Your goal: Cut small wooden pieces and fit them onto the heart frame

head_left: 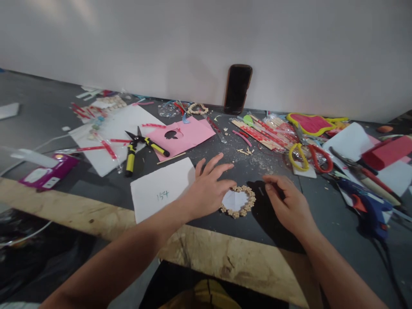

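Note:
A small heart-shaped piece (pixel 237 201) lies on the dark tabletop, a white middle ringed by pale wooden bits. My left hand (pixel 207 189) is over its left edge with the fingers spread, the thumb at or just above the rim. To the right of the heart, my right hand (pixel 286 204) hovers with thumb and forefinger drawn together. Whatever may be between those fingertips is too small to make out. Under my left forearm sits a white sheet marked 154 (pixel 162 191).
Yellow-handled pliers (pixel 130 159) and pink card (pixel 182 135) lie left. A phone (pixel 238 89) leans on the wall. Wrapped chopsticks (pixel 257 133), scissors (pixel 299 156) and a blue glue gun (pixel 367 204) are at right. A purple device (pixel 48 171) stands near the front edge.

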Tool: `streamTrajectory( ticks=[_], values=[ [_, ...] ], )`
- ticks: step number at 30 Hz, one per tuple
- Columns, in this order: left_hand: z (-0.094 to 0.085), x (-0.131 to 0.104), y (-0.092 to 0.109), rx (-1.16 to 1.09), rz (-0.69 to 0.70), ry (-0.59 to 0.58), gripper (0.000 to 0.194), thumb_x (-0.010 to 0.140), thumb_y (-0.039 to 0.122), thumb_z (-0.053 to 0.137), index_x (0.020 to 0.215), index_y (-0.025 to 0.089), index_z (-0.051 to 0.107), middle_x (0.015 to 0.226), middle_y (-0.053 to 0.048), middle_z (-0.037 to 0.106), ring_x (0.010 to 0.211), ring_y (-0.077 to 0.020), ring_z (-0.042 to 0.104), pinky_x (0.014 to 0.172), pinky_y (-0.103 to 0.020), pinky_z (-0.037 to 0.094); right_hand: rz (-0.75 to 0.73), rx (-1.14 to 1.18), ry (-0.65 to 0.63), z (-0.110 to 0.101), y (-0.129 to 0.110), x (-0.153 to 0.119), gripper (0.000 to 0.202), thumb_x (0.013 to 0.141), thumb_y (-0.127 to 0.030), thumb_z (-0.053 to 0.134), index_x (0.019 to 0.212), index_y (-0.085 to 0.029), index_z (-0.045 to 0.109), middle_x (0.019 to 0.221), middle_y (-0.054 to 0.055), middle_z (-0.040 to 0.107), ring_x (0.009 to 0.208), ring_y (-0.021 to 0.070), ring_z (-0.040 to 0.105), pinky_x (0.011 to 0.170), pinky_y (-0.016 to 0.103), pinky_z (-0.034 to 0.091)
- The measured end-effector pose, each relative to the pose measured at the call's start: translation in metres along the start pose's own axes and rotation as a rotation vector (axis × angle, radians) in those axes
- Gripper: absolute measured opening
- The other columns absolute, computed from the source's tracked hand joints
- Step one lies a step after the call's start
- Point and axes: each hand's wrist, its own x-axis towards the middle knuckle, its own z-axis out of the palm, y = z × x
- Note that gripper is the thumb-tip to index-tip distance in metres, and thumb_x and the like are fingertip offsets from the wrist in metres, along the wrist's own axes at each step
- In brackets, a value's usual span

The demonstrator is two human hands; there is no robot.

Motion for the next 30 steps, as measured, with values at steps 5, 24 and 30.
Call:
streamTrajectory(
  ticks=[5, 24, 30],
  values=[
    [0.001, 0.005, -0.003, -0.044, -0.062, 0.049, 0.034, 0.085, 0.006, 0.044, 0.103, 0.024, 0.067, 0.127, -0.006, 0.055, 0.137, -0.0282, 0.026, 0.106, -0.054, 0.024, 0.012, -0.011, -0.008, -0.006, -0.008, 0.001, 0.018, 0.087, -0.031, 0.051, 0.099, -0.024, 0.06, 0.096, 0.005, 0.063, 0.088, 0.0182, 0.059, 0.075, 0.034, 0.048],
    [0.0, 0.002, -0.01, -0.018, -0.022, -0.02, 0.029, 0.086, 0.014, 0.044, 0.105, 0.021, 0.065, 0.132, -0.007, 0.053, 0.14, -0.0291, 0.02, 0.11, -0.057, 0.017, -0.223, -0.242, -0.224, 0.025, -0.038, 0.025, 0.018, 0.084, -0.026, 0.054, 0.092, -0.02, 0.069, 0.107, 0.01, 0.061, 0.103, 0.0265, 0.049, 0.089, 0.047, 0.044],
    [-0.001, 0.002, -0.011, 0.019, -0.014, -0.028, 0.026, 0.085, 0.016, 0.046, 0.1, 0.021, 0.066, 0.134, -0.007, 0.052, 0.14, -0.0297, 0.018, 0.109, -0.06, 0.016, -0.24, -0.22, -0.223, 0.027, -0.037, 0.026, 0.017, 0.084, -0.027, 0.054, 0.091, -0.02, 0.068, 0.105, 0.01, 0.061, 0.103, 0.0269, 0.051, 0.09, 0.049, 0.044]
  ],
)
